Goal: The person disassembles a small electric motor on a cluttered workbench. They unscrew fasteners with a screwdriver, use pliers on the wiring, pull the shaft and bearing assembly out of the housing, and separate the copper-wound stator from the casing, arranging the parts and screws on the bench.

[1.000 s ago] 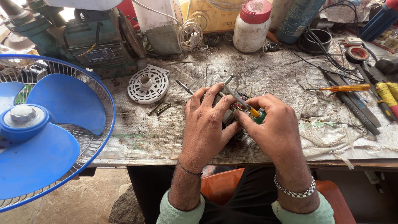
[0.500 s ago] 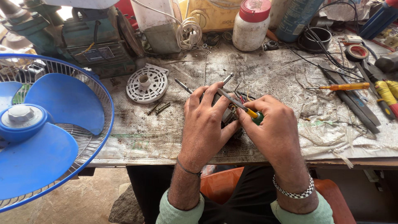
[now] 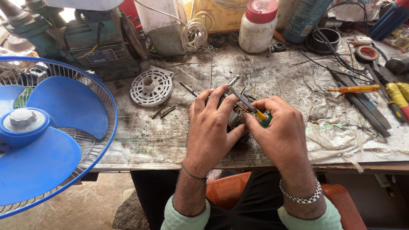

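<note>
My left hand (image 3: pixel 213 127) grips a small grey motor part (image 3: pixel 235 116) with coloured wires, held just above the worn bench mat (image 3: pixel 272 81). My right hand (image 3: pixel 281 130) is closed around a screwdriver (image 3: pixel 249 106) with a yellow and green handle; its metal shaft points up and left, across my left fingertips. Most of the motor part is hidden under my fingers. A round white plastic cover (image 3: pixel 152 86) lies left of my hands, with two loose screws (image 3: pixel 164 112) beside it.
A blue fan with a wire guard (image 3: pixel 47 136) stands at the left edge. An orange-handled screwdriver (image 3: pixel 353 89), files, tape roll (image 3: pixel 367 53), black cables, a white jar with a red lid (image 3: pixel 259 25) and a green motor (image 3: pixel 98 51) crowd the bench.
The screwdriver's handle has shifted slightly in my right hand and its shaft sits a little further left over the motor part. Both hands stay in the same place.
</note>
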